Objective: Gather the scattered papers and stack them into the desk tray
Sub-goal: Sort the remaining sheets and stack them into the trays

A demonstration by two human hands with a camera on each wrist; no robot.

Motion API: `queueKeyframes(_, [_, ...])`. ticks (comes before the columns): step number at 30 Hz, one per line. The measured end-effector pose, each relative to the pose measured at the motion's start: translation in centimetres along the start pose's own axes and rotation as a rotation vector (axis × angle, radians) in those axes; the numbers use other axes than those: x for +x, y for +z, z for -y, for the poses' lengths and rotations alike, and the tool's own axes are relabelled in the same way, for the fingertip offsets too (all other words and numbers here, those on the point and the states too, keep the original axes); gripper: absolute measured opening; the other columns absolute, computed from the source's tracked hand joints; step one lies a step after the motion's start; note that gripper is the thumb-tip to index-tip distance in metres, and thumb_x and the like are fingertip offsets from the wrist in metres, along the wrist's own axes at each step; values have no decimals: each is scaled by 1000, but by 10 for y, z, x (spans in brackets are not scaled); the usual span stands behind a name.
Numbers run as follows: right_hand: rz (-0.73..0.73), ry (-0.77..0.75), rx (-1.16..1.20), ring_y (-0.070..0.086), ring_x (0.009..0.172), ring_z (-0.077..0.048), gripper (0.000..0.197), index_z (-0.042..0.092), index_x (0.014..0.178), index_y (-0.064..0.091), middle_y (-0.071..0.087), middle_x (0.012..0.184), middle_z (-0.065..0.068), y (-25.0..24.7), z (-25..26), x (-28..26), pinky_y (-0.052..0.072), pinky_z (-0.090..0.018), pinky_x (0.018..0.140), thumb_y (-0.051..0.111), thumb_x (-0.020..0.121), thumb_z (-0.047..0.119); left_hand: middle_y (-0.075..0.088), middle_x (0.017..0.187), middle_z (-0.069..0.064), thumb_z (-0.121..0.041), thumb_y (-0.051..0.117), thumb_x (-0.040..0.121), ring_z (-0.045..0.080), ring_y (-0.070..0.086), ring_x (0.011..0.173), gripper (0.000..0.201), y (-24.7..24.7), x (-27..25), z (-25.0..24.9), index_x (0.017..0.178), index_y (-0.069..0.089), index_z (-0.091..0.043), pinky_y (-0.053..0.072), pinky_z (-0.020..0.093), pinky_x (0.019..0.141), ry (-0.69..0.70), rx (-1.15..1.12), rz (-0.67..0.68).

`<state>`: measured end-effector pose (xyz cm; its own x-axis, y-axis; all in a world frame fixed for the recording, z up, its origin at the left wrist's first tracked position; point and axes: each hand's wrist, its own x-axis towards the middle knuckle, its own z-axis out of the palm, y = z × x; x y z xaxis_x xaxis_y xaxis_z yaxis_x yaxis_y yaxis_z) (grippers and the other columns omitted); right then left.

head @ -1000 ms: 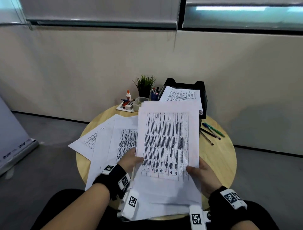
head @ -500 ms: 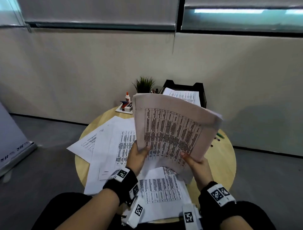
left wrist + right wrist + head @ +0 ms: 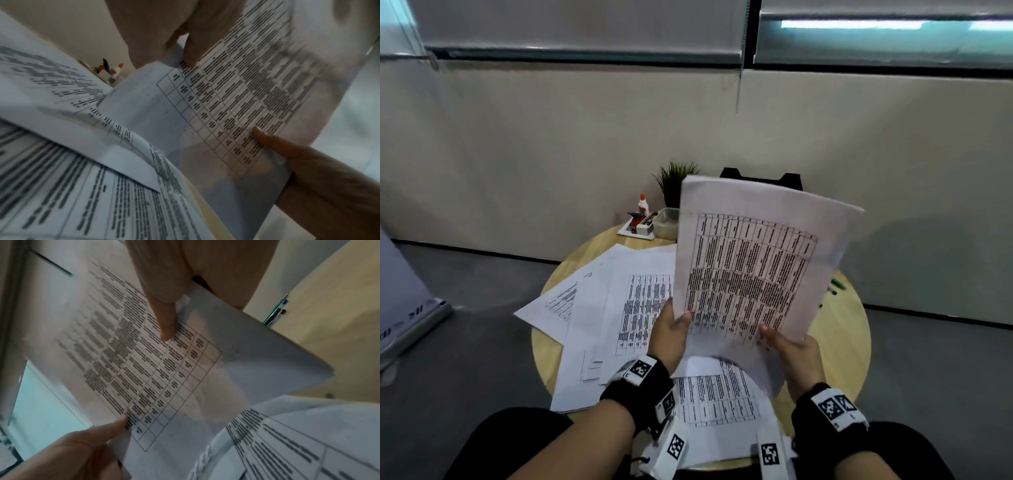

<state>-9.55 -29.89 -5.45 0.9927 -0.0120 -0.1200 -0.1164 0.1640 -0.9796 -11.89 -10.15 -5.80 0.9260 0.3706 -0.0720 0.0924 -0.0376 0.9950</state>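
Note:
A stack of printed sheets [image 3: 750,260] stands nearly upright above the round wooden table [image 3: 839,342]. My left hand [image 3: 671,329] pinches its lower left edge, thumb on the printed face. At the lower right edge, my right hand [image 3: 787,346] pinches it the same way. The held stack [image 3: 236,100] [image 3: 164,369] fills both wrist views, each with a thumb on the print. More loose sheets [image 3: 619,308] lie spread over the table's left and front. The black desk tray [image 3: 791,180] stands at the table's far side, mostly hidden behind the stack.
A small potted plant [image 3: 676,181], a glue bottle [image 3: 643,205] and a small white tray of stationery [image 3: 642,224] stand at the back left of the table. Pens [image 3: 837,286] lie at its right edge. Grey floor surrounds the table; a wall is behind.
The stack went from lying nearly flat in my hands to standing upright and raised off the table. It now covers the tray. Sheets beneath it on the table came into view.

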Motion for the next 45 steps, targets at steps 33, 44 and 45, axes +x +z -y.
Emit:
queueKeyframes(33, [117,534,-177,63,71,-34,21,-15,101,63,68,86,-23,-22,-22,34,50,-47,84,59,81,-12,58,125,1,18,37,86,29,63,107,58,-46,8,12,129,46,-20,60,33,66,-439,52,556])
queueKeyframes(44, [293,550,-84,70,74,-31,33,1,109,57,70,98,-19,-36,15,73,58,-29,49,40,87,-16,69,105,12,13,39,92,24,71,67,42,-25,82,-7,111,54,-21,59,29,51,-465,-45,531])
queueKeyframes(45, [281,546,-115,70,69,-31,28,-2,106,57,69,99,-22,-35,19,75,58,-27,48,41,88,-16,68,107,12,11,39,93,22,71,63,41,-25,87,-10,113,53,-22,57,27,47,-461,-24,521])
